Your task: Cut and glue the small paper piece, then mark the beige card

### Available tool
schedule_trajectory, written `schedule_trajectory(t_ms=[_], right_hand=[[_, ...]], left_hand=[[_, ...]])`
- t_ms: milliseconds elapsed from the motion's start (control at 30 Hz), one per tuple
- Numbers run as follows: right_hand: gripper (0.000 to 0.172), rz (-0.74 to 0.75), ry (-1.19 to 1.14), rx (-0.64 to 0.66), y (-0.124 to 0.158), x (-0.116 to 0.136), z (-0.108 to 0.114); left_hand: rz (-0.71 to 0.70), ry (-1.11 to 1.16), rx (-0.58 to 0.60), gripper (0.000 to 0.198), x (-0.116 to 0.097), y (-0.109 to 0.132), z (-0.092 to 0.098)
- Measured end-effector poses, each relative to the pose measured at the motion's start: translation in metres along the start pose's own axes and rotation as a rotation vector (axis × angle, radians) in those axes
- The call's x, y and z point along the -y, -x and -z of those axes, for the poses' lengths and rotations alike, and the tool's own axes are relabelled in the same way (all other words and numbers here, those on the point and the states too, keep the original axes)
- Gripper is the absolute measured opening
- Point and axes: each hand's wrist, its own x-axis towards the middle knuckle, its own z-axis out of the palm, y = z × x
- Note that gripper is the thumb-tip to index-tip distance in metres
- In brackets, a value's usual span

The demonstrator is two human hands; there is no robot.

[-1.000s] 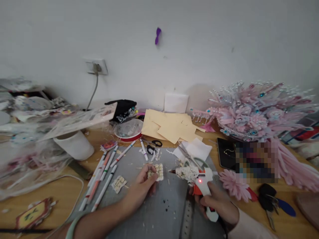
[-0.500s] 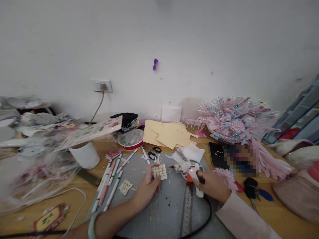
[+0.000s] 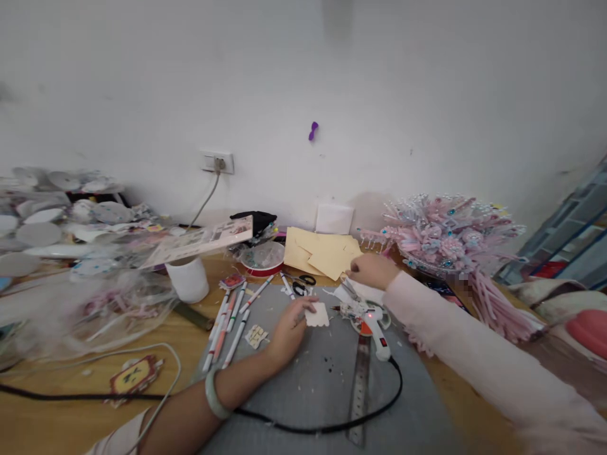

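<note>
My left hand rests low over the grey mat, its fingers closed on the left edge of a small cream card piece with a scalloped edge. The piece shows a flat, pale face. A similar piece with raised tiles lies left of that wrist. My right hand is stretched forward, its fingers curled at the right edge of the yellow card sheets. What those fingertips hold, if anything, is hidden. Below that arm a white glue gun with a red light lies on a round stand, nozzle pointing left.
Markers, black-handled scissors and a steel ruler lie on the mat. The gun's black cord loops across the front. A pink beaded headdress stands at back right. A white cup and clear plastic wrap are at left.
My right hand has let go of the glue gun and moved forward to the yellow sheets. In my left hand, the piece has turned from its bumpy side to a flat face. The view has shifted left.
</note>
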Motion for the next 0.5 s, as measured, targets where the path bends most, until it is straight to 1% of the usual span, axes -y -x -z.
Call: schedule_trajectory(t_ms=[133, 267, 400, 500], right_hand=[[0.029, 0.0, 0.05, 0.117, -0.05, 0.015, -0.012], [0.029, -0.015, 0.081, 0.155, -0.079, 0.031, -0.029], [0.029, -0.036, 0.065, 0.111, -0.092, 0.038, -0.037], [0.028, -0.064, 0.029, 0.003, -0.094, 0.034, -0.037]], left_hand=[[-0.03, -0.041, 0.011, 0.023, -0.002, -0.002, 0.003], [-0.021, -0.058, -0.005, 0.028, -0.003, -0.002, 0.001], [-0.004, -0.035, -0.028, 0.027, 0.0, -0.002, -0.001], [0.015, -0.003, -0.046, 0.029, 0.004, -0.003, -0.002]])
